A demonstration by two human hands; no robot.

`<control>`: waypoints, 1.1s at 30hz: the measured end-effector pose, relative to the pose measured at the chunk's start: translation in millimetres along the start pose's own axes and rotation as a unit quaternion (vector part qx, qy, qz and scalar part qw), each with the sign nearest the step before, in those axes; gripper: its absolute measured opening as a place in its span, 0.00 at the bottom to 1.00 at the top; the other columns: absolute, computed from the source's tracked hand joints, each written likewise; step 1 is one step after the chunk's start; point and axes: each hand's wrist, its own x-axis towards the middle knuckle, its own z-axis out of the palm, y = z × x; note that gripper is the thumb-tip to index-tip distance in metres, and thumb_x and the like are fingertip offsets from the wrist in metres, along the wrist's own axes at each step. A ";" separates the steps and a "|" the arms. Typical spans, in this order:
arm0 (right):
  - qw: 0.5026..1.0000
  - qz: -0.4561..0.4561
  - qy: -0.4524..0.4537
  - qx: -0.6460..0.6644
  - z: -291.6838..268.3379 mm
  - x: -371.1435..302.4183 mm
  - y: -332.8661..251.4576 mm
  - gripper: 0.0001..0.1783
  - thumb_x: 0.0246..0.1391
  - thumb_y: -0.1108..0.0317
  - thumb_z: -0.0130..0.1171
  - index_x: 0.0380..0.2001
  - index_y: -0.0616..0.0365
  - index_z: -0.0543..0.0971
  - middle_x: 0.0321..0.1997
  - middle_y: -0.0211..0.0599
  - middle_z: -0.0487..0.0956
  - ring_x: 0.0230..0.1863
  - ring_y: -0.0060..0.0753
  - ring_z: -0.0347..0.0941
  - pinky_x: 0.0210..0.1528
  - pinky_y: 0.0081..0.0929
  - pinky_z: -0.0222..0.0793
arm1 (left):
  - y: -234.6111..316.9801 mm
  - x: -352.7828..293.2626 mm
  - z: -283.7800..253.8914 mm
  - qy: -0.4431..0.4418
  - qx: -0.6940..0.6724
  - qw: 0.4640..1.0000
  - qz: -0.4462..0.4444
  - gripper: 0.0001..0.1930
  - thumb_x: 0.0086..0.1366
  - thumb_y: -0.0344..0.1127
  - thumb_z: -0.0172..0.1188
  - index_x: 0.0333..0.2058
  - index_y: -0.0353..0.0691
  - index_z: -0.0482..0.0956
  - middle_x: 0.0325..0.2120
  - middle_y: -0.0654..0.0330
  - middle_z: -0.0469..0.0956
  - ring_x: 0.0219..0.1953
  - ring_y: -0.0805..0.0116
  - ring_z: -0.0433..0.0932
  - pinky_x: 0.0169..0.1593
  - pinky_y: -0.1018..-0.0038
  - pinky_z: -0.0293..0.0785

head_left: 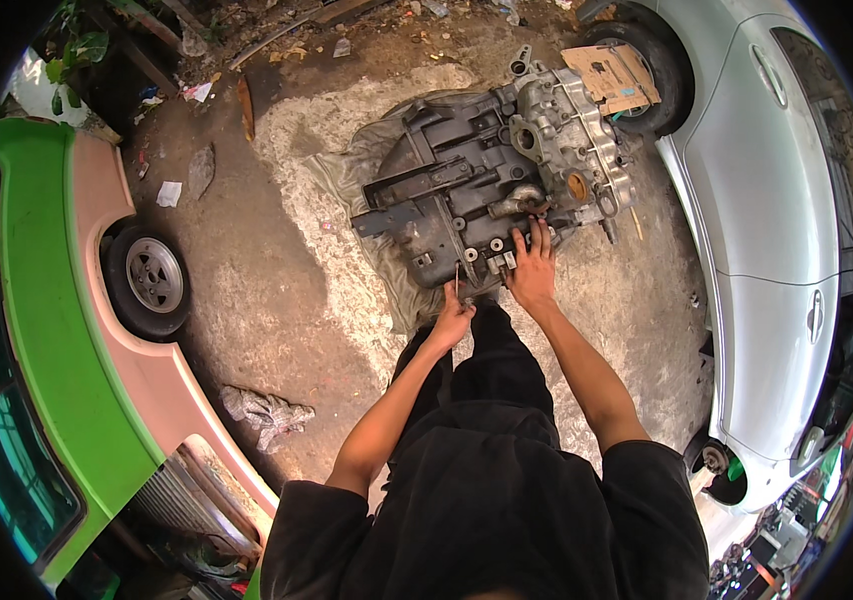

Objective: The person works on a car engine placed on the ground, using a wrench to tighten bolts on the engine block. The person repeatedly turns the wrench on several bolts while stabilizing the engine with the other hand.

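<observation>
- The fingers [539, 240] of the right hand [533, 272] lie spread and flat on the near edge of the engine block [487, 185], just right of the frame's centre, gripping nothing.
- The left hand [452, 318] is curled closed around a thin metal tool [458, 280], whose shaft stands up toward the block's lower edge; whether the tip touches the metal cannot be told.
- The engine block, dark grey with a paler aluminium section on its right side, lies in the upper centre of the frame on a dirty cloth [347, 190] spread over the concrete ground [277, 300].
- A flat piece of cardboard [612, 75] rests at the upper right, against the tyre [662, 70] of a silver car [777, 220] that fills the right edge.
- A green and pink vehicle [67, 330] curves along the left side, its wheel [152, 280] at middle left.
- A crumpled rag [267, 412] lies on the ground at lower left, well apart from both hands.
</observation>
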 end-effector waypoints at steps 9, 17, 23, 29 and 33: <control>1.000 -0.002 0.010 0.007 1.1 1.0 0.3 0.48 0.40 0.64 0.73 0.65 0.50 0.62 0.75 0.50 0.50 0.77 0.57 0.40 0.71 0.54 0.52 | 6.2 -3.2 12.6 -0.013 -0.095 0.995 0.012 0.40 0.65 0.23 0.54 0.69 0.49 0.42 0.63 0.54 0.55 0.57 0.65 0.62 0.60 0.69 0.62; 1.000 -0.004 0.007 -0.009 2.3 1.6 0.9 0.47 0.40 0.64 0.73 0.65 0.50 0.62 0.75 0.49 0.50 0.78 0.57 0.39 0.72 0.53 0.50 | 3.7 3.7 18.0 -0.014 -0.108 0.994 -0.032 0.45 0.63 0.21 0.55 0.71 0.49 0.37 0.60 0.54 0.56 0.53 0.67 0.63 0.57 0.72 0.64; 1.000 0.001 -0.002 -0.009 2.4 1.4 1.0 0.47 0.42 0.62 0.73 0.65 0.50 0.62 0.75 0.49 0.50 0.78 0.57 0.39 0.71 0.54 0.51 | 3.0 5.6 17.4 -0.042 -0.047 0.998 0.013 0.50 0.67 0.25 0.52 0.71 0.42 0.20 0.65 0.42 0.55 0.60 0.56 0.67 0.61 0.70 0.63; 1.000 -0.005 0.006 -0.007 2.6 1.1 1.3 0.47 0.42 0.61 0.72 0.66 0.49 0.62 0.75 0.49 0.50 0.78 0.57 0.39 0.70 0.56 0.53 | 16.1 -1.9 22.6 -0.038 0.018 0.998 -0.049 0.49 0.66 0.26 0.52 0.71 0.40 0.22 0.50 0.47 0.71 0.50 0.61 0.72 0.53 0.67 0.69; 1.000 0.009 -0.015 -0.021 2.3 0.3 0.5 0.47 0.43 0.61 0.72 0.66 0.48 0.61 0.75 0.50 0.50 0.78 0.56 0.39 0.71 0.55 0.52 | 47.2 -23.3 15.6 0.027 0.105 0.993 -0.037 0.37 0.66 0.27 0.53 0.71 0.34 0.46 0.61 0.38 0.66 0.61 0.51 0.70 0.61 0.65 0.66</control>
